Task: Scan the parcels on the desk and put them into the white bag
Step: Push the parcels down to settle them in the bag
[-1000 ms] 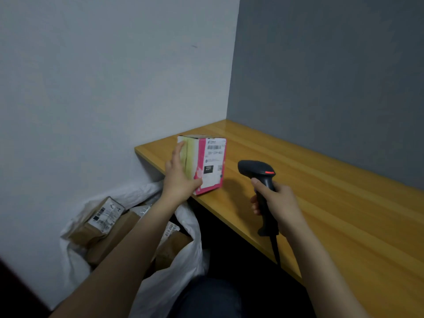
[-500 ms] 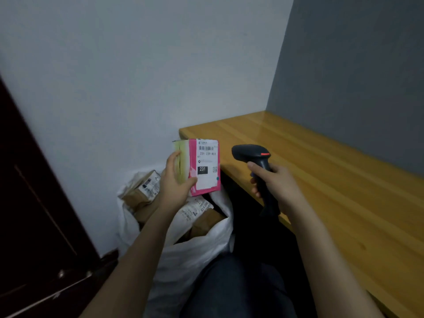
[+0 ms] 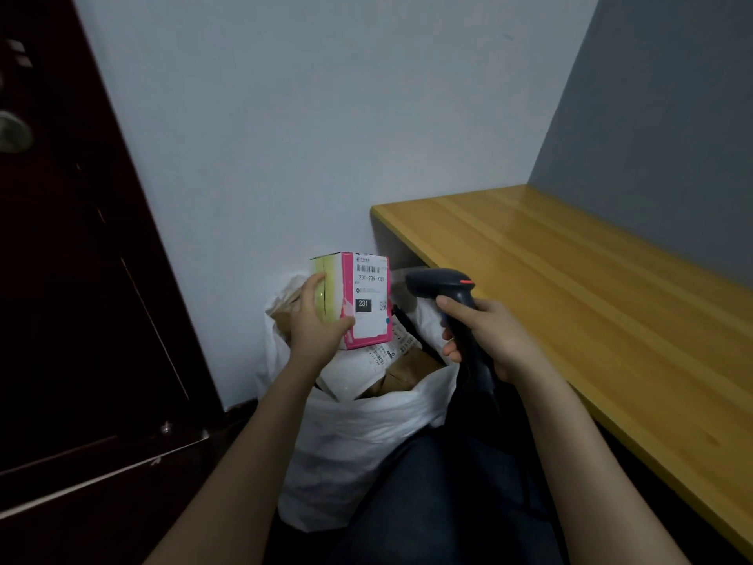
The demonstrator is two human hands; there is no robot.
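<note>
label (image 3: pixel 370 297) on pink parcel (image 3: pixel 350 299), reads 231-239-k01, 231

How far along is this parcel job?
Done: brown parcels already lie in the white bag. In hand: the left hand holds the pink box above it, the right hand grips the scanner. Left: dropping this box in; no other loose parcel is in view.

Small plain room, parcel-handling corner, wooden desk (image 3: pixel 591 303), dark door (image 3: pixel 73 279), bag (image 3: pixel 358 442) of labelled parcels

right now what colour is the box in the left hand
Pink and pale yellow-green box, head view.
</note>
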